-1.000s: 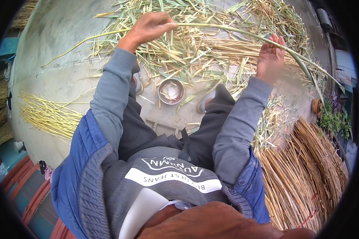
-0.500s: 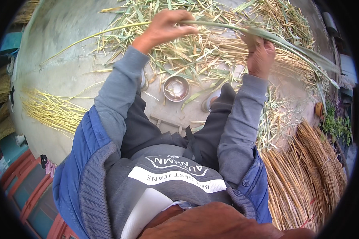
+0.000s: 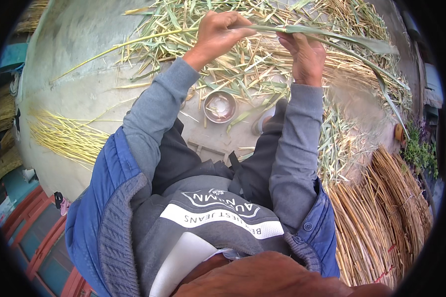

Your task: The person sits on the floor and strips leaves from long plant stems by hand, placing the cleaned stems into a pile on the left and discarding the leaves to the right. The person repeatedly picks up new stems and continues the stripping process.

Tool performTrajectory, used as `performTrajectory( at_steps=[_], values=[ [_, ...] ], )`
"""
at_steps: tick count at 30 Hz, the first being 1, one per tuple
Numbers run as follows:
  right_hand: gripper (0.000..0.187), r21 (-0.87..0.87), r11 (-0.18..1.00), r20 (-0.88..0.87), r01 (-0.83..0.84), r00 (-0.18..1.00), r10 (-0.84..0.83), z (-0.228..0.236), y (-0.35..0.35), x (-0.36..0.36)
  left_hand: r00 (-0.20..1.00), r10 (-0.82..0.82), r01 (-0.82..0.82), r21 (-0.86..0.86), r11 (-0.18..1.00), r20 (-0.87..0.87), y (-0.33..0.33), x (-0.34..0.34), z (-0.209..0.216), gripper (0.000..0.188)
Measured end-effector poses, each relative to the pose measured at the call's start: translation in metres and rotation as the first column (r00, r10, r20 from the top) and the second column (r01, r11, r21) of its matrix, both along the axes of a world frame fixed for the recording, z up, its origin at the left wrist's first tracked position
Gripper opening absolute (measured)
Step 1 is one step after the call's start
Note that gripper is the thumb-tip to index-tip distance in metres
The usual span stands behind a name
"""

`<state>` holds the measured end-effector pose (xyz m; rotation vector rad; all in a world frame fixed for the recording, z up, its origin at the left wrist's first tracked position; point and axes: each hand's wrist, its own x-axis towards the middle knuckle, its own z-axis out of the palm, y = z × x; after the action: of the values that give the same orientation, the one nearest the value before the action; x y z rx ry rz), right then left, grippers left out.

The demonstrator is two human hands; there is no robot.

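Observation:
A long reed stalk point(image 3: 153, 36) spans the top of the view, yellow-green and bare at its left end, green and leafy toward the right. My left hand point(image 3: 222, 33) is closed around its middle. Close beside it, my right hand point(image 3: 306, 55) pinches the stalk where a long green leaf point(image 3: 354, 39) branches off. The leafy end droops to the lower right past my right hand. Beneath both hands lies a heap of cut leaves and husks point(image 3: 248, 64).
A small metal bowl point(image 3: 220, 107) with pale bits stands between my feet, before a low wooden frame point(image 3: 208, 150). Stripped yellow stalks point(image 3: 67, 136) lie at the left. Thick bundles of brown reeds point(image 3: 366, 227) lie at the lower right, near a potted plant point(image 3: 421, 153).
My right hand has moved left and inward, nearer to my left hand, which has shifted slightly right. The leafy end of the reed has come left with them.

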<state>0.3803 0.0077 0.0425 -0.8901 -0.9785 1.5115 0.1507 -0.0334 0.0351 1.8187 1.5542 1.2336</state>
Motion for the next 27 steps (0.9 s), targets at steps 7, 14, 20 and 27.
performTrajectory(
  at_steps=[7,14,20,27],
  values=[
    [0.022,-0.032,0.999,0.051,0.033,0.998,-0.031,-0.009,0.005,0.002,0.903,0.015,0.06,-0.16,0.985,0.43,0.001,-0.005,0.003,0.01],
    [0.024,-0.078,0.994,0.092,0.07,0.994,-0.063,-0.011,0.003,0.013,0.997,0.03,-0.034,0.053,0.998,0.069,0.019,-0.028,0.017,0.015],
    [0.023,0.001,0.997,0.079,0.078,0.994,-0.078,-0.004,-0.003,-0.008,0.955,-0.021,0.129,0.348,0.929,-0.297,0.021,0.013,-0.021,0.029],
    [0.02,0.01,0.997,0.074,0.078,0.994,-0.079,-0.004,-0.007,-0.011,0.995,-0.099,0.1,0.213,0.972,-0.013,0.014,0.024,0.003,0.018]
  ],
)
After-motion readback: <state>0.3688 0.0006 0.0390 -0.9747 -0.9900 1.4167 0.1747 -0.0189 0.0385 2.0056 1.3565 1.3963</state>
